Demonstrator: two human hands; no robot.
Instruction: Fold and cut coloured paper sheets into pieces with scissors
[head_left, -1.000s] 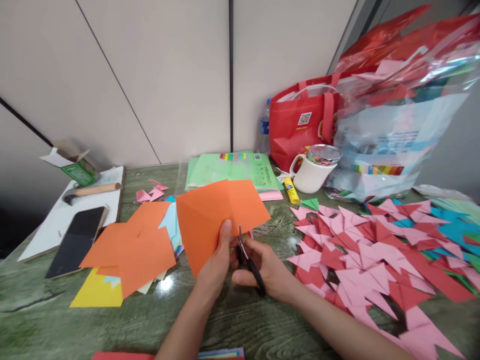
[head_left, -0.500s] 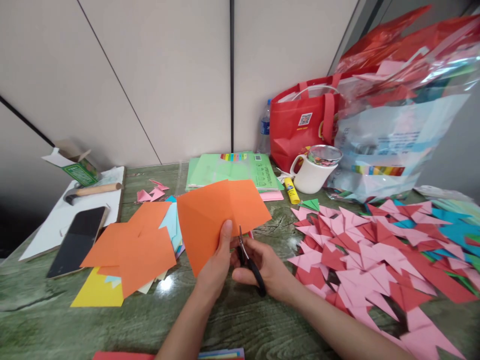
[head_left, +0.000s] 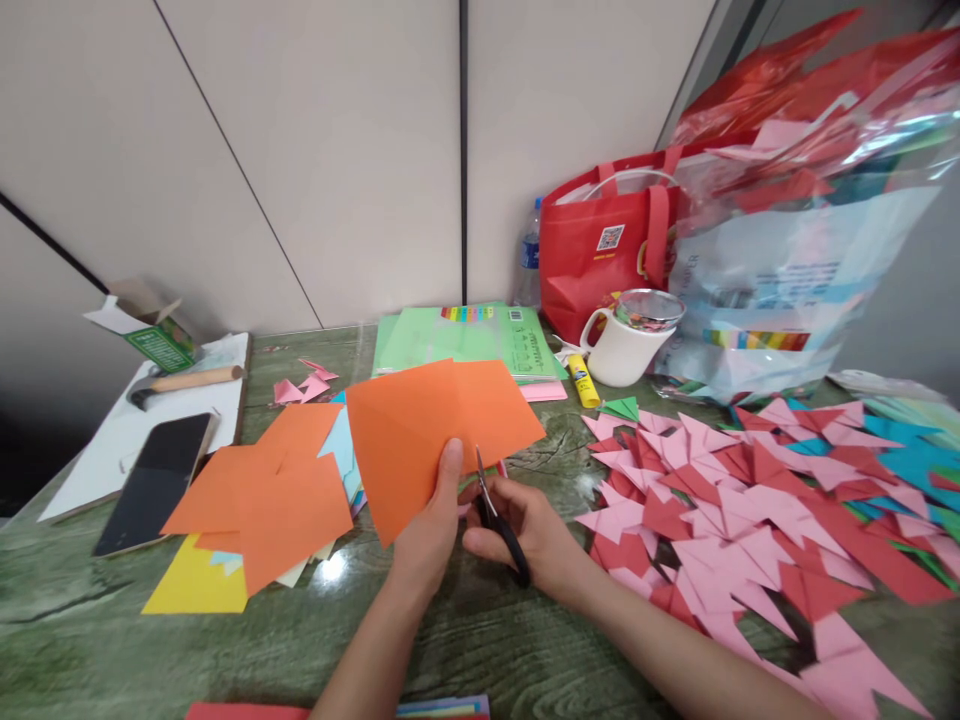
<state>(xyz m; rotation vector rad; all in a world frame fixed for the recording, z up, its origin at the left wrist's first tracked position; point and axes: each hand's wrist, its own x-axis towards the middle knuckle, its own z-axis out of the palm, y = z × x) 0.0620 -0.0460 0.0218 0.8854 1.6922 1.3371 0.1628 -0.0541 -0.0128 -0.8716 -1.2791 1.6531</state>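
Observation:
My left hand (head_left: 430, 520) grips a creased sheet of orange paper (head_left: 405, 430) by its lower edge, thumb on top, fingers hidden behind. In my right hand (head_left: 536, 535) are black-handled scissors (head_left: 501, 528), their blades pointing up at the sheet's lower edge near the middle crease. Whether the blades are parted is hard to make out. Left of the sheet, several orange paper pieces (head_left: 289, 510) overlap on the table, with a yellow piece (head_left: 199, 580) and pale blue ones partly under them.
Folded pink and red paper pieces (head_left: 720, 510) cover the right side. Behind stand a white mug (head_left: 626, 350), a yellow glue stick (head_left: 583, 381), a red bag (head_left: 589, 260) and green paper packs (head_left: 465, 340). At left lie a phone (head_left: 157, 480) and a hammer (head_left: 187, 380).
The orange sheet has shifted and tilted slightly, its left corner moving a little left and up. Both hands and the scissors have barely moved.

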